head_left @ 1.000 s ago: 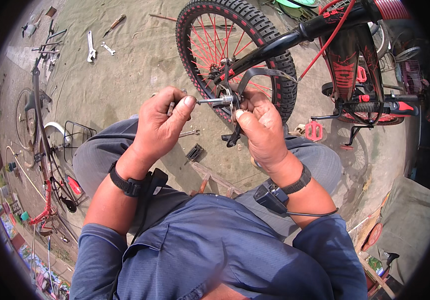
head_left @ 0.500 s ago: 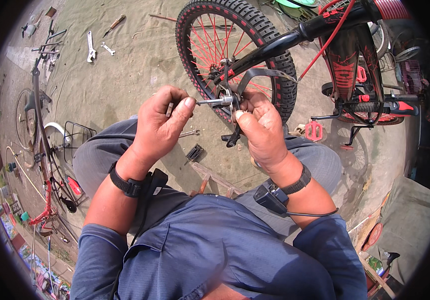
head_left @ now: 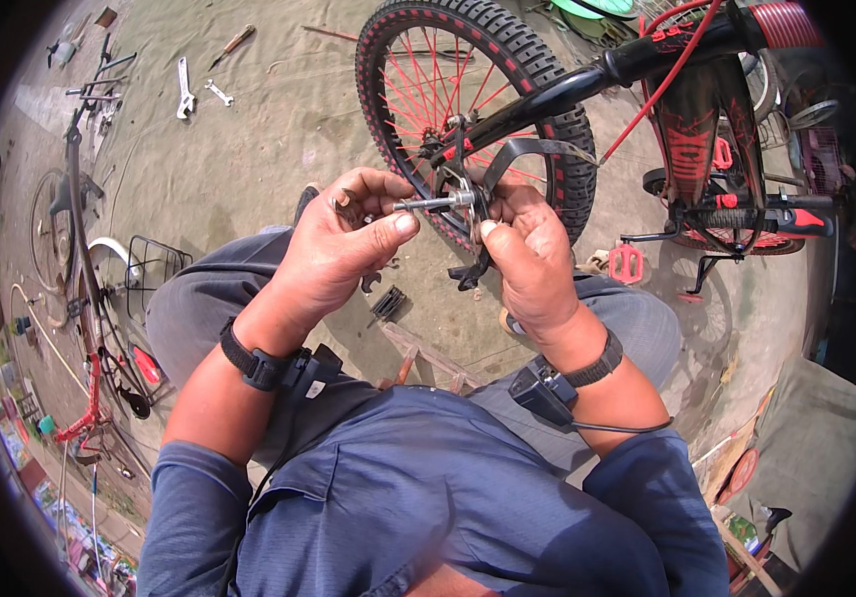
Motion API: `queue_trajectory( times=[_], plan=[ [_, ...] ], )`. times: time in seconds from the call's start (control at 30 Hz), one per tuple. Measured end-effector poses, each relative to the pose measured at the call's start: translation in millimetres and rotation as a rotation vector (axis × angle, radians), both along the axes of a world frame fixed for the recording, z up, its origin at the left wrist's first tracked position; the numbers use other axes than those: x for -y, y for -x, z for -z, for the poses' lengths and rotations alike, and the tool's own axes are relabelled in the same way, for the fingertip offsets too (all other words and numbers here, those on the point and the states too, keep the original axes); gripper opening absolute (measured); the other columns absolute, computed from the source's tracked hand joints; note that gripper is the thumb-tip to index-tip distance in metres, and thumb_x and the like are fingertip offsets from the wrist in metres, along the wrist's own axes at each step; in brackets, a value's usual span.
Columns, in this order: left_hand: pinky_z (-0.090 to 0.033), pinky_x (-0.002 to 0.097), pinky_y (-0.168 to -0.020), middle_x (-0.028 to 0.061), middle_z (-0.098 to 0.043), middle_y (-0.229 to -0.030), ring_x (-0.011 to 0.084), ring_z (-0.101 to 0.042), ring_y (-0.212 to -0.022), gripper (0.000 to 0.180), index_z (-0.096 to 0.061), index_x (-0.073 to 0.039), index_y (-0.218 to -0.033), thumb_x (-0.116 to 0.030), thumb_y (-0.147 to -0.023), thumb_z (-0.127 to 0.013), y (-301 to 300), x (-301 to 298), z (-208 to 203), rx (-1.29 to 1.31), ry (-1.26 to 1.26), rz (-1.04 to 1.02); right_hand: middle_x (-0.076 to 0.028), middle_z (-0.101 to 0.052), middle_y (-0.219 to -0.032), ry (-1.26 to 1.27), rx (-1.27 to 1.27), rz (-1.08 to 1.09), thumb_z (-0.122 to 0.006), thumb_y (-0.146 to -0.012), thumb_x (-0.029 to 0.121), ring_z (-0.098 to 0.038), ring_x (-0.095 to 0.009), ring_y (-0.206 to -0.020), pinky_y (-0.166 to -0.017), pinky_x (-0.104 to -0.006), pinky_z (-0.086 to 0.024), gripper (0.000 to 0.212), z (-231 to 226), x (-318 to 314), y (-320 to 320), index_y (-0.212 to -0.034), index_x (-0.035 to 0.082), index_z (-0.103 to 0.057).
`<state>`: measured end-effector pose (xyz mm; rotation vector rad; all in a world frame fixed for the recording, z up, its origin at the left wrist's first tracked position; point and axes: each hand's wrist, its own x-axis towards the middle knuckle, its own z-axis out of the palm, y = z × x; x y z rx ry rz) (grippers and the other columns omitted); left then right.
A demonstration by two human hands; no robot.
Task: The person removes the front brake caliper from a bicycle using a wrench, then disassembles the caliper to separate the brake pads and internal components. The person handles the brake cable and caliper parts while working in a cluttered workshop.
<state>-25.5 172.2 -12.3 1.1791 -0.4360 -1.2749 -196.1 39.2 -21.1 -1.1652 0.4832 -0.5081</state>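
My right hand (head_left: 533,261) grips a black and silver bicycle caliper brake (head_left: 470,267) between thumb and fingers, in front of the bike's front wheel. From the brake a silver centre bolt (head_left: 433,204) with a nut-like collar points left. The brake's curved black arm (head_left: 537,146) reaches right to a red cable (head_left: 659,88). My left hand (head_left: 333,244) is partly closed around an open-ended spanner (head_left: 345,209), whose other end shows below the palm. Its thumb and forefinger are at the bolt's free tip; whether they touch it, I cannot tell.
The front wheel (head_left: 380,104) has red spokes and a knobbly tyre. An adjustable wrench (head_left: 185,88), a small spanner (head_left: 218,93) and a screwdriver (head_left: 233,46) lie on the ground cloth. A black pedal-like block (head_left: 388,303) lies between my knees. Another bike frame (head_left: 78,189) is at left.
My left thumb and forefinger have spread a little around the bolt tip, and the spanner in that palm shows more. My right hand still grips the brake. The whole view has shifted slightly.
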Motion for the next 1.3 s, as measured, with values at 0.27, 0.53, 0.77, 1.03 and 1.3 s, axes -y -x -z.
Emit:
queue_trajectory(
  times=[0.27, 0.53, 0.77, 1.03, 1.3],
  plan=[
    [-0.041, 0.0198, -0.057, -0.0022, -0.061, -0.079, 0.0034, -0.052, -0.067, 0.021, -0.065, -0.002, -0.104, -0.016, -0.092, -0.075, 6.9, -1.9, 3.4, 0.318, 0.003, -0.083, -0.001, -0.051, -0.096, 0.128, -0.089, 0.001, -0.054, -0.087, -0.004, -0.048, -0.005, -0.081, -0.069, -0.0207, -0.044, 0.044, -1.5, -4.7, 1.0, -0.131, -0.002, -0.053],
    [-0.044, 0.0202, -0.066, -0.001, -0.066, -0.087, 0.003, -0.055, -0.076, 0.019, -0.064, -0.001, -0.104, -0.007, -0.09, -0.075, 11.5, -2.8, 3.1, 0.457, -0.016, -0.12, -0.001, -0.05, -0.098, 0.144, -0.048, 0.038, -0.053, -0.088, -0.004, -0.047, -0.005, -0.082, -0.069, -0.0212, -0.043, 0.04, 3.9, -6.8, -0.5, -0.128, -0.001, -0.054],
    [-0.048, 0.0205, -0.063, -0.0007, -0.064, -0.086, 0.0042, -0.057, -0.074, 0.024, -0.063, -0.002, -0.11, -0.009, -0.091, -0.076, 10.0, -1.3, 5.2, 0.326, 0.039, -0.157, -0.001, -0.051, -0.102, 0.072, -0.024, 0.062, -0.052, -0.089, -0.003, -0.046, -0.005, -0.086, -0.074, -0.022, -0.041, 0.035, 4.2, -2.8, -0.6, -0.124, -0.001, -0.055],
    [-0.046, 0.0194, -0.061, -0.0018, -0.062, -0.085, 0.0031, -0.056, -0.073, 0.024, -0.064, -0.003, -0.11, -0.008, -0.09, -0.076, 9.5, -3.2, 10.1, 0.424, 0.076, -0.142, -0.002, -0.052, -0.104, 0.07, -0.038, 0.032, -0.052, -0.089, -0.002, -0.046, -0.006, -0.088, -0.076, -0.0233, -0.042, 0.035, 2.8, -3.1, -0.2, -0.124, -0.001, -0.054],
    [-0.045, 0.0199, -0.067, -0.0021, -0.062, -0.091, 0.0032, -0.055, -0.078, 0.025, -0.065, -0.003, -0.11, -0.007, -0.089, -0.077, 16.4, 2.0, 8.9, 0.382, 0.079, -0.113, -0.003, -0.054, -0.106, -0.034, -0.01, -0.01, -0.051, -0.09, -0.001, -0.048, -0.007, -0.09, -0.081, -0.0252, -0.043, 0.037, 3.6, -6.4, -0.7, -0.127, -0.002, -0.053]
  ],
)
